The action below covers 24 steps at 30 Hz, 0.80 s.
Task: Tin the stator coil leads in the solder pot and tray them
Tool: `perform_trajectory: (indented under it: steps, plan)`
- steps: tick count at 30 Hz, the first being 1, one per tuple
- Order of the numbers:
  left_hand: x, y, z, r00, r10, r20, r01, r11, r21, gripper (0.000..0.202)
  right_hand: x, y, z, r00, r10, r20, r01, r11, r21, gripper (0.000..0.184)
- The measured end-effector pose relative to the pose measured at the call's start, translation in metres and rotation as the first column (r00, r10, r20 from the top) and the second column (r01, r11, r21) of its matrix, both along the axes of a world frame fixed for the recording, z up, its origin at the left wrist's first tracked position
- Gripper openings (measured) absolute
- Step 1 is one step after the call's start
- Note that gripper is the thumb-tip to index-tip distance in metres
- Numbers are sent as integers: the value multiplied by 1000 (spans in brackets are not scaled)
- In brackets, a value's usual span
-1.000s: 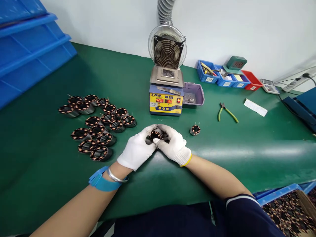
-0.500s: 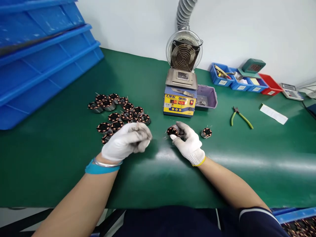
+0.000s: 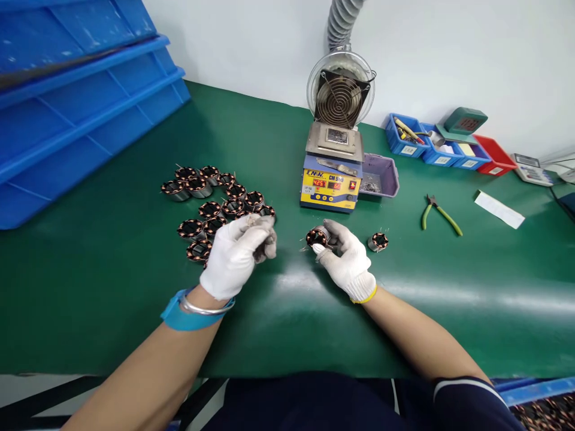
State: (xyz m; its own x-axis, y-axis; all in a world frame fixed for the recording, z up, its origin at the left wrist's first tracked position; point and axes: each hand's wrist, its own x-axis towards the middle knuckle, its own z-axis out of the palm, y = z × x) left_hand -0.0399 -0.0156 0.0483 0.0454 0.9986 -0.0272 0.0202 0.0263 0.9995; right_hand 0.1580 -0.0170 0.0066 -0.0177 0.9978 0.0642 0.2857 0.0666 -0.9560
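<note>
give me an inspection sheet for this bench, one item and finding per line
surface: green mat, glossy sheen near the hands
job's things: wound stator held up off the mat; loose group of stators at left; single stator standing alone further right
clutter: green-handled cutters, paper slip, purple tray, parts bins, calculator
hands: both white-gloved; right hand grips the wound stator; left hand curled at the group's near edge, hold unclear; blue wrist strap
cables: nothing seen
surroundings: solder pot with lit display, fan and ribbed hose behind it, blue crates at left
</note>
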Motion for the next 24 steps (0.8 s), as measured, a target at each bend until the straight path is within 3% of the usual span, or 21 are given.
perform_trajectory:
  steps: [4, 6, 9, 11, 14, 16, 19, 22, 24]
  plan:
    - [12, -2, -3, 950, -187, -252, 193, 981, -1, 27, 0, 1, 0, 1000, -2, -7, 2, 1000, 4, 56]
    - [20, -5, -2, 940, -208, -270, 202, 978, -51, 29, 0, 0, 0, 1000, 5, 9, -5, 1000, -3, 55]
    - [19, -7, 3, 993, -99, -64, 95, 993, -63, 28, 0, 0, 2, 1000, 13, -12, -14, 1000, -24, 54]
    - [14, -5, 4, 994, 45, 99, -38, 997, -67, 25, 2, 3, 7, 999, 14, -44, -15, 1000, -15, 54]
    - [15, -3, -1, 979, 144, 145, -129, 986, -107, 30, 10, 23, 31, 1000, 9, 14, -10, 998, 67, 55]
    - [24, -4, -8, 998, 32, 52, -25, 991, -128, 36, 19, 51, 59, 978, -19, 209, -16, 986, 168, 53]
    - [41, -12, -20, 940, -227, -256, 216, 974, -68, 37, 30, 108, 108, 791, -140, 596, -85, 939, 335, 50]
    - [51, -19, -27, 701, -347, -622, 436, 900, -11, 33, 32, 168, 146, 508, -251, 824, -125, 925, 359, 48]
    - [52, -20, -28, 579, -358, -732, 502, 865, -26, 31, 27, 200, 160, 345, -264, 901, -147, 933, 330, 45]
